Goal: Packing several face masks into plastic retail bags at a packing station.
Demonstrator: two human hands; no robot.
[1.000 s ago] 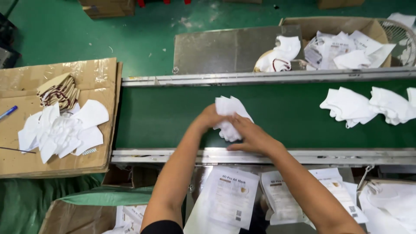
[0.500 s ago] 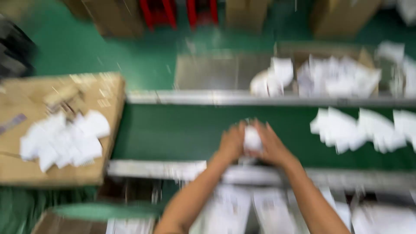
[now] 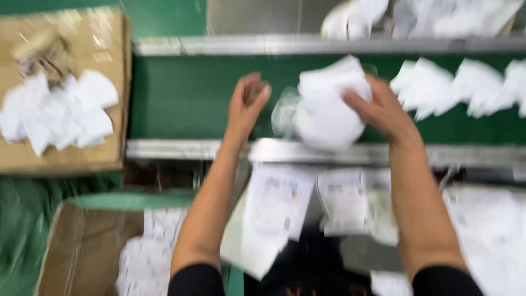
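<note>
At the far left, a flattened cardboard sheet (image 3: 66, 148) carries a loose pile of white folded pieces (image 3: 55, 118). The pile lies as it did one second ago; only the camera has swung, so it now sits nearer the frame edge.

Moving right, the green conveyor belt (image 3: 181, 96) runs between two metal rails (image 3: 175, 149). Your left hand (image 3: 246, 104) hangs over the belt with its fingers curled loosely inward. It holds nothing. One second ago it pressed against the white bundle together with the other hand; it has now come off it and stands just beside a clear plastic bag (image 3: 286, 112), whose contact with the hand cannot be told through the blur.

Your right hand (image 3: 381, 109) grips the bundle of white folded pieces (image 3: 329, 107) from its right side, fingers spread across the edge. The bundle is over the belt, close to the near rail, and partly inside or against the clear bag; which one cannot be told.

Further right, more white pieces (image 3: 455, 87) lie on the belt, well apart from the bundle. They were nearer the right edge earlier.

Below the near rail, printed white packets (image 3: 279, 203) lie between your forearms.
</note>
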